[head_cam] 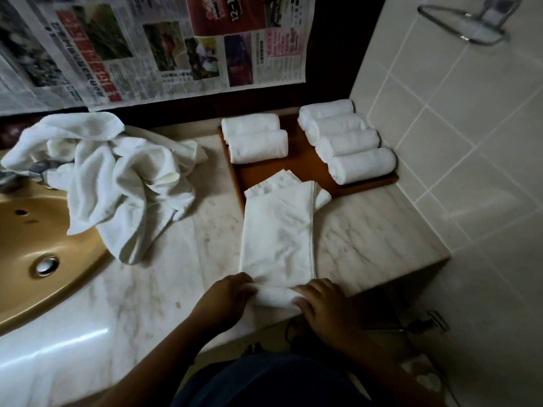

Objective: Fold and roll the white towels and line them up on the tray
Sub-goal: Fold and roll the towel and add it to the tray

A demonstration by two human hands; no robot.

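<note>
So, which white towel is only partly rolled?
The long folded towel gripped by left hand and right hand: only its near end is rolled; six others are finished rolls.

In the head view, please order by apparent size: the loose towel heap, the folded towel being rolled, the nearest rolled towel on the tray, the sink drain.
1. loose towel heap
2. folded towel
3. nearest rolled towel
4. sink drain
The rolled towel is farther, so looks smaller.

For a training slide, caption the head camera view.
The left hand and right hand roll a folded white towel on the marble counter; six rolled towels line the wooden tray.
</note>
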